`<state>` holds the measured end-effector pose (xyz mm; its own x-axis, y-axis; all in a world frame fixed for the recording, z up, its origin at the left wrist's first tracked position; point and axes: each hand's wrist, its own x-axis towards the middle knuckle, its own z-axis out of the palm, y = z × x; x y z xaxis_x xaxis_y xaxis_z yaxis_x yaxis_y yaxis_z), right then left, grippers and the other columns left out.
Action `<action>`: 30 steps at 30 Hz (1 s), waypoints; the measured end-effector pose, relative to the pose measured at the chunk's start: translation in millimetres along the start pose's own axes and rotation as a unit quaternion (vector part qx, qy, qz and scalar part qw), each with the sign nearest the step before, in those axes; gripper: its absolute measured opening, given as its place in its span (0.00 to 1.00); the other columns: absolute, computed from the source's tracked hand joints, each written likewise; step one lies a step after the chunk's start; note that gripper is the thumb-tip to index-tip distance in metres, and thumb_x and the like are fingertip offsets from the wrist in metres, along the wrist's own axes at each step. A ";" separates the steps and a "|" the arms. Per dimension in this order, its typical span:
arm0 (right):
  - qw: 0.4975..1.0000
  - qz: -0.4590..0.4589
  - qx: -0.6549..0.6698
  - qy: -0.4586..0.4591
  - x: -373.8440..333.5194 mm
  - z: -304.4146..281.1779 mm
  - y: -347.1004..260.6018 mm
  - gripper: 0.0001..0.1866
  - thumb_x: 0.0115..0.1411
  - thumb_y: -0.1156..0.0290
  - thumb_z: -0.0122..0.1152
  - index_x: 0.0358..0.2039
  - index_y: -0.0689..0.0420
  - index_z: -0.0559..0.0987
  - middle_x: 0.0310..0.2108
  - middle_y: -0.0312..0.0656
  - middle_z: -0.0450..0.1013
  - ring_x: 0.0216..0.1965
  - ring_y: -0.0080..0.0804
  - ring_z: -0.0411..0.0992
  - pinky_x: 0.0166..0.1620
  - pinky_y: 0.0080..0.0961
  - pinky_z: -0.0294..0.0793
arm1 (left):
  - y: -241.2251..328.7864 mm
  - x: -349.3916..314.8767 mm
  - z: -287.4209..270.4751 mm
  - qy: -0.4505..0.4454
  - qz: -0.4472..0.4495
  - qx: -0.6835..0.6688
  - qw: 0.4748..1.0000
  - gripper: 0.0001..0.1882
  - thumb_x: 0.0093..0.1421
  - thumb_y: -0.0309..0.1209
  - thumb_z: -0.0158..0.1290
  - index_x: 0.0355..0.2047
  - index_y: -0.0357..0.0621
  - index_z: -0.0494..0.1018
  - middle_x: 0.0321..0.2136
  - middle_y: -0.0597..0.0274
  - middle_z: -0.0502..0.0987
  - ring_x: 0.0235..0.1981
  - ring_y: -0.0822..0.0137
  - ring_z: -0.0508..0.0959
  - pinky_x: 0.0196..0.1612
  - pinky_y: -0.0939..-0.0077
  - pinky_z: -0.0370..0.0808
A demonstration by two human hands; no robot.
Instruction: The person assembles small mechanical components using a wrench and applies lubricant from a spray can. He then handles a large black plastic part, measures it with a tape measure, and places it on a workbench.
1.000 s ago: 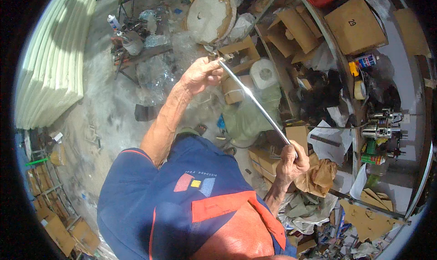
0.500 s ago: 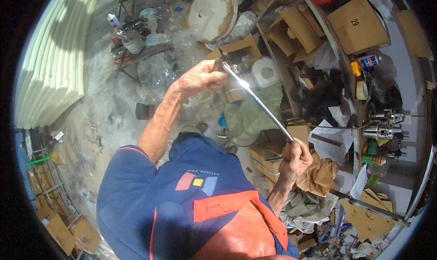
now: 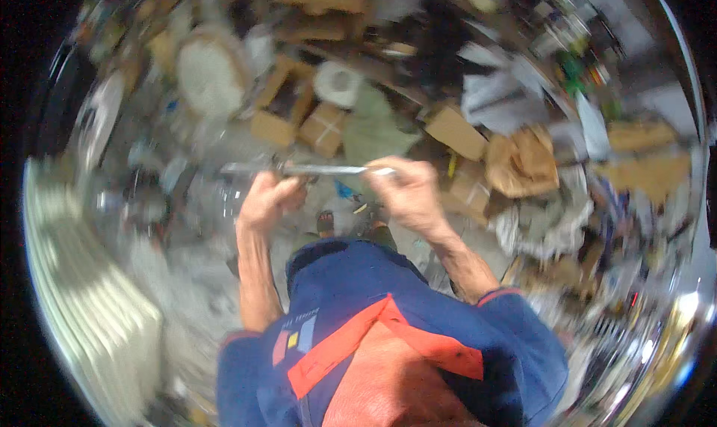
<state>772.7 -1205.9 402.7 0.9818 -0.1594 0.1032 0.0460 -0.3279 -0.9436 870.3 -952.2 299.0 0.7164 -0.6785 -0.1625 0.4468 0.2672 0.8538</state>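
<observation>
A shiny metal rod [image 3: 336, 170] lies nearly level across the space in front of my chest. My right hand [image 3: 412, 195] is wrapped round its right end. On the other side, the curled fingers of my left hand [image 3: 270, 200] grip it near a small dark piece [image 3: 279, 164], which motion blur leaves unclear. Part of the rod sticks out to the left past that hand. Both forearms reach forward from short blue sleeves.
Beyond my hands are an open cardboard box [image 3: 282, 102], a white roll [image 3: 338, 83] and a taped carton [image 3: 324, 128]. Crumpled brown paper [image 3: 523, 162] and plastic lie to the right. Pale stacked sheets [image 3: 97, 292] stand at the left. Clutter covers the lower right.
My view and body have swung to the right. The rod has gone from a steep slant to nearly level, and my hands are closer together on it.
</observation>
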 end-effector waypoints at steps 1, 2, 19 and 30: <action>0.998 -0.004 0.003 -0.057 1.4 2.7 2.2 0.07 0.63 0.71 0.66 0.36 0.62 0.84 0.18 0.33 0.72 0.20 0.15 0.64 0.22 0.22 0.64 | -9.2 5.4 6.9 -0.023 -0.019 -0.045 0.999 0.15 0.63 0.37 0.61 0.40 0.42 0.70 0.20 0.74 0.60 0.21 0.76 0.60 0.24 0.76 0.56; 0.996 -0.074 0.016 -0.038 0.3 -1.9 5.3 0.06 0.62 0.71 0.67 0.36 0.61 0.84 0.16 0.36 0.71 0.18 0.17 0.65 0.22 0.23 0.63 | -20.0 6.5 12.9 -0.002 0.002 -0.070 0.998 0.14 0.64 0.35 0.60 0.43 0.42 0.69 0.22 0.75 0.60 0.21 0.78 0.59 0.24 0.79 0.57; 0.944 0.065 0.070 0.316 49.1 -382.8 283.4 0.23 0.68 0.58 0.53 0.58 0.57 0.75 0.53 0.43 0.78 0.47 0.43 0.77 0.56 0.46 0.74 | -159.6 -30.2 -8.1 0.366 -0.018 -0.291 0.884 0.13 0.72 0.33 0.51 0.28 0.49 0.65 0.22 0.75 0.60 0.20 0.79 0.58 0.21 0.81 0.56; 0.964 0.047 0.007 0.261 274.7 -392.6 358.5 0.25 0.66 0.60 0.56 0.60 0.57 0.72 0.54 0.45 0.75 0.46 0.44 0.78 0.50 0.45 0.76 | -190.0 -92.4 102.2 0.521 0.034 -0.309 0.795 0.14 0.72 0.37 0.52 0.45 0.36 0.71 0.23 0.73 0.63 0.21 0.77 0.59 0.23 0.78 0.58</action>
<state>986.5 -1732.8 216.2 0.7549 -0.6364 0.1587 -0.0315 -0.2768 -0.9604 664.4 -1010.2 202.3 0.6620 0.2000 -0.7223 0.3363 0.7819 0.5248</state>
